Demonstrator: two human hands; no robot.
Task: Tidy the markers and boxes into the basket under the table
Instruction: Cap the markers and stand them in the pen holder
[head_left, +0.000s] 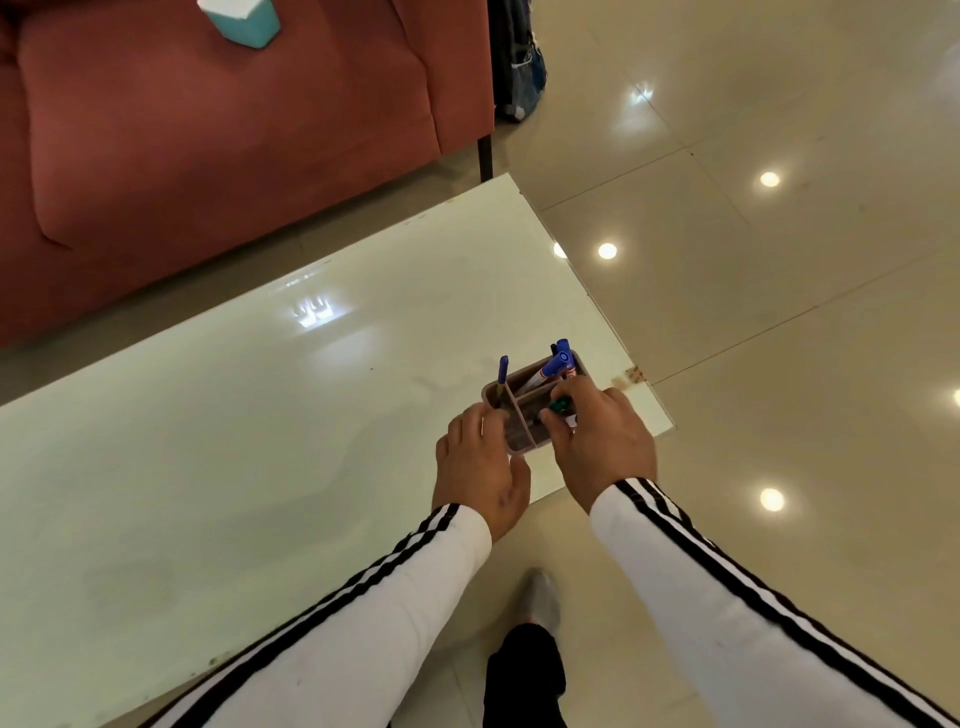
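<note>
A small pink divided box (521, 410) stands near the right corner of the white glass table (260, 415). Blue-capped markers (558, 361) stick up from its far compartment, and one thin blue pen (502, 370) rises from its left compartment. My left hand (480, 467) grips the box's left side with curled fingers. My right hand (602, 441) curls around the box's right side, with a green-capped marker (561, 405) under its fingers. No basket is in view.
A red sofa (208, 145) stands beyond the table, with a teal and white box (241, 18) on its seat. A dark bag (517, 57) leans beside the sofa. Glossy tiled floor (779, 260) spreads to the right. My foot (540, 597) is by the table's near edge.
</note>
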